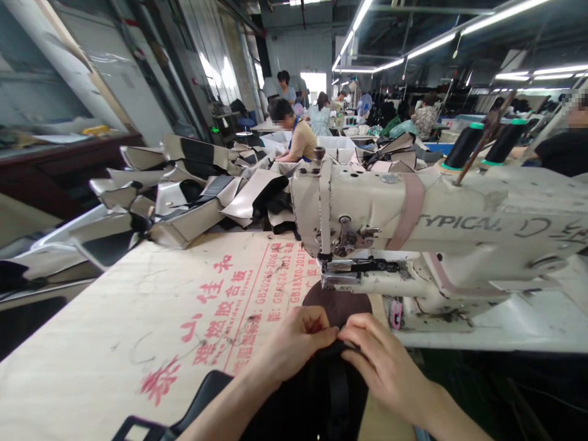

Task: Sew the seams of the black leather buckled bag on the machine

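Both of my hands pinch a black fabric piece [321, 392] at the near edge of the plywood table [138, 324]. My left hand [294, 346] and my right hand [379, 361] meet fingertip to fingertip on the fabric's top edge. A dark brown rounded piece [340, 303] lies just beyond them, under the needle area [342, 269] of the cream sewing machine [441, 226]. A black strap [340, 398] runs down the fabric toward me.
A heap of beige and black cut pieces [184, 190] covers the far left of the table. Two black thread cones [463, 146] stand behind the machine. Other people sit at stations farther back [298, 131] and at the right edge [565, 147].
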### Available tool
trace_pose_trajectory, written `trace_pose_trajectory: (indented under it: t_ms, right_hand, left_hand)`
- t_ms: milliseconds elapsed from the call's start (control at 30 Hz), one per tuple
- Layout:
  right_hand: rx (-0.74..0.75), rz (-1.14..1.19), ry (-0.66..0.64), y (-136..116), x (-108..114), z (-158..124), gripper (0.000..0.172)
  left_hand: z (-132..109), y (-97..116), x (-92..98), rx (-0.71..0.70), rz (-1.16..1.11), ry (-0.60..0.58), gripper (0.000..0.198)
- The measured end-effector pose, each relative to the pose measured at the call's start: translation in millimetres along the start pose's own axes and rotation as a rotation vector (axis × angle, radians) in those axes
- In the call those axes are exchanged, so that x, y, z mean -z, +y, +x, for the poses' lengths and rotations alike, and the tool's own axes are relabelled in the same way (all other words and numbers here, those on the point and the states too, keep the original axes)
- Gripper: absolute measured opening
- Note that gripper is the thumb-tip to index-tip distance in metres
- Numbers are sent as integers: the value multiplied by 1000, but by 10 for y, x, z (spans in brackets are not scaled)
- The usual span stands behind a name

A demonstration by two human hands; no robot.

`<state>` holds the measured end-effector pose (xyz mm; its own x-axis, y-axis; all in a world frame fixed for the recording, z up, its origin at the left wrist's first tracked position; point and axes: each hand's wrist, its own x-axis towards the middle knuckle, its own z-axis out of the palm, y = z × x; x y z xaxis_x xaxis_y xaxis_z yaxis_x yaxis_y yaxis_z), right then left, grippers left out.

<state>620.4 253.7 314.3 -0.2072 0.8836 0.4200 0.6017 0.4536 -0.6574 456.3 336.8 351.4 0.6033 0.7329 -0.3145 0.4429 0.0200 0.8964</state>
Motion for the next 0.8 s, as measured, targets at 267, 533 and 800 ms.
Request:
trace_pose_trajectory:
  t_ms: [267,533,800]
  right_hand:
    - [162,-128,-75,-27,29,44,18]
    - [70,1,-29,13,-4,64,12]
    - [-129,49,87,46,4,304,9]
  left_hand:
    - [-21,33,13,107,-128,-54,29]
    - [-587,-150,-122,-325,484,312,27]
    - [-109,-337,62,-606,886,251,56]
